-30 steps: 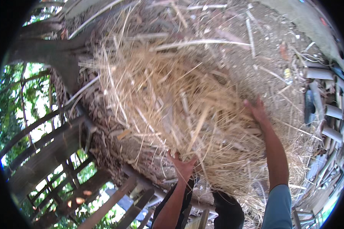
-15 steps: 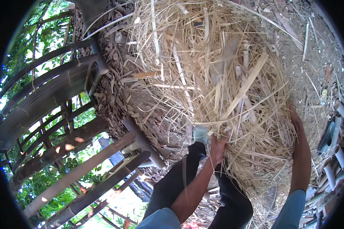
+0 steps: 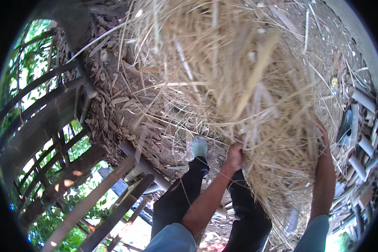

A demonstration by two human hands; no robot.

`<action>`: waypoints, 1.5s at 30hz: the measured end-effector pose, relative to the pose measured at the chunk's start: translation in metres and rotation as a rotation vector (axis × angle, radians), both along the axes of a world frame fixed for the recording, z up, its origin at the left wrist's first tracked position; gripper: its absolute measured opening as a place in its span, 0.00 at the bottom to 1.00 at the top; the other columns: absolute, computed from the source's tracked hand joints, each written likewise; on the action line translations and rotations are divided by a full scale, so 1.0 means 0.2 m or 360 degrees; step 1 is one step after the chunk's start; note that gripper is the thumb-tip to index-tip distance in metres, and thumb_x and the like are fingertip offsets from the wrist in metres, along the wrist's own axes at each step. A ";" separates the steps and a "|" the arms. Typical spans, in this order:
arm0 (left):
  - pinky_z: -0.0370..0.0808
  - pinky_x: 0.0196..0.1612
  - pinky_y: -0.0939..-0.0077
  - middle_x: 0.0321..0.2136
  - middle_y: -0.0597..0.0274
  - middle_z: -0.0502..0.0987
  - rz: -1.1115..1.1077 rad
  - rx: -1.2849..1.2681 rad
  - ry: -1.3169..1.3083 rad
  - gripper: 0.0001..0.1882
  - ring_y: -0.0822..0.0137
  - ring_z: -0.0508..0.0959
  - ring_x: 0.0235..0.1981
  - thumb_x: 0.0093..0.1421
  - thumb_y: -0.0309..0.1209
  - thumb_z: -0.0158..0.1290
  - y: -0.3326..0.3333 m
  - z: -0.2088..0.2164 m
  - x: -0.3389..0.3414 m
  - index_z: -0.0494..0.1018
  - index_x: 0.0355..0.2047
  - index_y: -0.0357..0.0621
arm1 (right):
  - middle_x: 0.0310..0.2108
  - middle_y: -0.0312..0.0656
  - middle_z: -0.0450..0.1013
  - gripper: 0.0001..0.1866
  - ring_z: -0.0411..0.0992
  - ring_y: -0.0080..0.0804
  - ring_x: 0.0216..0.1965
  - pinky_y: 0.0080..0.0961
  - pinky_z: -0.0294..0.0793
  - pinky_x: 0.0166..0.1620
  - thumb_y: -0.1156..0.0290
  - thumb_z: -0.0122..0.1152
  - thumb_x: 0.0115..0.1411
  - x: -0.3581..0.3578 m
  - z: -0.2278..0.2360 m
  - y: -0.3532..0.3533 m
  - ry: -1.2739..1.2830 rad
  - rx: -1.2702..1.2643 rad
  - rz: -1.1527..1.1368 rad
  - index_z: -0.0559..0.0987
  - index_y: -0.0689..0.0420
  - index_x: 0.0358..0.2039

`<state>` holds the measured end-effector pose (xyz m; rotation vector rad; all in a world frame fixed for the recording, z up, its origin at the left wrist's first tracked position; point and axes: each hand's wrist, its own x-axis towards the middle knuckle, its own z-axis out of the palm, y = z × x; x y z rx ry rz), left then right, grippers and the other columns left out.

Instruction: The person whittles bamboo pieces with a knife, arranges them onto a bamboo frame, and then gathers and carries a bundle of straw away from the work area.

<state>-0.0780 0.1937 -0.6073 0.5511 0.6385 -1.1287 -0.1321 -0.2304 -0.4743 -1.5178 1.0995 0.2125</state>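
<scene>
A big loose heap of pale, dry bamboo shavings (image 3: 277,122) and thin strips lies before me, partly smeared by motion. At its near edge my left hand (image 3: 235,156) is closed on a clump of the shavings, its fingertips buried among them. My right hand (image 3: 322,132) reaches around the heap's right side, with the forearm pressed along it. Shavings hide the right fingers. A wider, flat strip (image 3: 256,75) sticks up out of the heap.
My foot (image 3: 198,147) stands on leaf-strewn ground left of my left hand. Dark bamboo railings (image 3: 38,105) fill the left side. Cut bamboo pieces (image 3: 361,168) are piled at the right, beside a pale wall edge (image 3: 365,42).
The heap has shifted to the right over the ground with both hands on it, and its strips now blur. More ground shows between my foot and the heap. The view has moved too.
</scene>
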 end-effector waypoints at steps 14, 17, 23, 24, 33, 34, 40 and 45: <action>0.74 0.58 0.63 0.57 0.56 0.73 -0.0213 0.1051 -0.0469 0.28 0.61 0.75 0.55 0.68 0.46 0.52 0.29 0.95 0.48 0.65 0.63 0.47 | 0.56 0.56 0.64 0.47 0.62 0.54 0.59 0.55 0.54 0.64 0.30 0.49 0.61 0.09 -0.04 0.98 0.0930 -0.1013 -0.0029 0.67 0.62 0.62; 0.73 0.58 0.63 0.58 0.55 0.72 0.0017 0.0804 -0.0542 0.28 0.62 0.74 0.56 0.68 0.46 0.51 0.27 1.08 0.48 0.65 0.64 0.47 | 0.55 0.52 0.63 0.45 0.59 0.50 0.60 0.54 0.52 0.64 0.31 0.51 0.61 0.10 -0.05 1.19 0.0878 -0.1097 -0.0151 0.67 0.60 0.61; 0.63 0.67 0.60 0.64 0.54 0.65 -0.0377 0.1534 -0.1141 0.42 0.57 0.64 0.66 0.66 0.57 0.51 0.12 0.76 0.38 0.57 0.68 0.39 | 0.57 0.51 0.61 0.46 0.57 0.49 0.62 0.55 0.50 0.65 0.29 0.52 0.60 0.14 0.00 1.32 0.0713 -0.1099 -0.0229 0.67 0.58 0.61; 0.62 0.66 0.62 0.65 0.53 0.64 -0.0577 0.1619 -0.1233 0.43 0.59 0.64 0.65 0.66 0.58 0.51 0.03 0.71 0.41 0.56 0.68 0.37 | 0.57 0.52 0.61 0.47 0.56 0.51 0.63 0.55 0.50 0.66 0.28 0.52 0.59 0.12 0.01 1.29 0.0794 -0.0955 -0.0224 0.67 0.59 0.61; 0.77 0.49 0.64 0.53 0.57 0.73 -0.0626 0.1243 -0.0899 0.42 0.62 0.77 0.48 0.60 0.54 0.62 0.14 0.59 0.48 0.60 0.63 0.39 | 0.51 0.56 0.76 0.42 0.75 0.60 0.50 0.53 0.69 0.60 0.39 0.68 0.55 -0.29 -0.11 0.32 0.0032 0.0316 0.0255 0.74 0.62 0.57; 0.77 0.49 0.64 0.53 0.57 0.73 -0.0697 0.1183 -0.0864 0.42 0.62 0.77 0.48 0.60 0.54 0.62 0.11 0.57 0.46 0.60 0.63 0.39 | 0.57 0.56 0.70 0.41 0.71 0.57 0.55 0.48 0.68 0.63 0.37 0.64 0.57 -0.42 -0.24 0.22 0.0261 -0.0061 0.0102 0.73 0.57 0.60; 0.79 0.47 0.61 0.53 0.53 0.74 -0.0713 0.1259 -0.0716 0.40 0.60 0.78 0.48 0.62 0.54 0.60 0.26 0.52 0.49 0.61 0.62 0.38 | 0.73 0.62 0.44 0.60 0.42 0.60 0.74 0.61 0.48 0.71 0.22 0.49 0.55 -0.16 -0.51 0.37 0.0656 -0.0433 -0.0170 0.48 0.53 0.74; 0.76 0.52 0.62 0.51 0.57 0.75 -0.0566 0.1250 -0.0651 0.32 0.61 0.77 0.49 0.67 0.47 0.56 0.27 0.56 0.47 0.63 0.62 0.42 | 0.75 0.59 0.32 0.65 0.27 0.59 0.76 0.60 0.36 0.73 0.15 0.40 0.51 -0.12 -0.81 0.60 0.0805 -0.0485 -0.0215 0.42 0.51 0.76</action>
